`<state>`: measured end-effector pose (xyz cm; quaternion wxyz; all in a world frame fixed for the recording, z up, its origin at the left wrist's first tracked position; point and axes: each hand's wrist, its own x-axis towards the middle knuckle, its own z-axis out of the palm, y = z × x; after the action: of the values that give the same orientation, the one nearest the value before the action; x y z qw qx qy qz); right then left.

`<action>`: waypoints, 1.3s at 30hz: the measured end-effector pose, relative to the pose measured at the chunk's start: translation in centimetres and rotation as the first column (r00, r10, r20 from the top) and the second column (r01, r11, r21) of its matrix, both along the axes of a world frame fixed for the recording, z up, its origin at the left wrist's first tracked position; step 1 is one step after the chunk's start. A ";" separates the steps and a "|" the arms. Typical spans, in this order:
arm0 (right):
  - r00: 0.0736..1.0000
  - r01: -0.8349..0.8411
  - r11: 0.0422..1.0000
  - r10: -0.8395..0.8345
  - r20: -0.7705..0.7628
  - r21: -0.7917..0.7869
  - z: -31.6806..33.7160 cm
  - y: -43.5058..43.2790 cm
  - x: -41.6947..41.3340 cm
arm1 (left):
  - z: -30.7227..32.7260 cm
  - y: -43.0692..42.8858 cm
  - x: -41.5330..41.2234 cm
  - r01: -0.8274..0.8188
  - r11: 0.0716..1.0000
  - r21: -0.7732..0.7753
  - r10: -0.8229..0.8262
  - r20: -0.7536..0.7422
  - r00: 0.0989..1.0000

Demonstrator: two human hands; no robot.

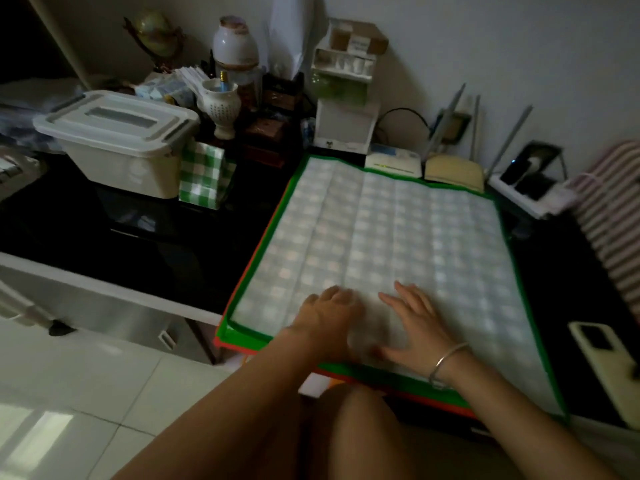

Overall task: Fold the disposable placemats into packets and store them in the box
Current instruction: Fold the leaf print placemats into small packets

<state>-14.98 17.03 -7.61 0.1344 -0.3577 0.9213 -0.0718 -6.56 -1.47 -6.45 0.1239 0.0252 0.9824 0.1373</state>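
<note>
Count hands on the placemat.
2: left hand and right hand rest palm down, side by side, on the placemat near its front edge.

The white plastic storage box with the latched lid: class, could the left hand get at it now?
Probably yes. The left hand lies flat on the green-edged checked placemat, holding nothing, and nothing seems to stand on the dark tabletop between it and the white plastic storage box. Its lid is shut.
</note>
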 end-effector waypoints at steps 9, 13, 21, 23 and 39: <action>0.994 -0.101 0.995 0.101 0.047 0.003 -0.2 5.7 1.6 | -0.8 1.6 1.0 -0.014 0.998 -0.062 0.008 -0.094 0.996; 0.995 -0.074 0.992 0.081 0.062 -0.102 0.8 5.8 2.1 | 0.6 0.8 1.7 0.028 0.995 -0.097 -0.043 -0.160 0.986; 0.984 0.075 0.982 -0.045 0.174 -0.174 1.8 6.8 2.2 | 2.9 1.4 1.9 0.042 0.947 -0.317 -0.118 -0.223 0.968; 0.978 0.144 0.955 -0.098 0.182 -0.261 1.7 7.2 2.1 | 3.3 1.4 1.8 -0.023 0.945 -0.326 -0.062 -0.249 0.967; 0.976 0.052 0.997 -0.064 0.207 0.060 10.3 7.6 -2.6 | 7.2 -1.8 -0.1 -0.002 0.998 -0.063 -0.019 -0.326 0.945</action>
<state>-17.55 24.61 2.72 0.2380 -0.3172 0.9138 -0.0877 -6.70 -3.31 0.78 -0.0391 0.0481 0.9930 0.1001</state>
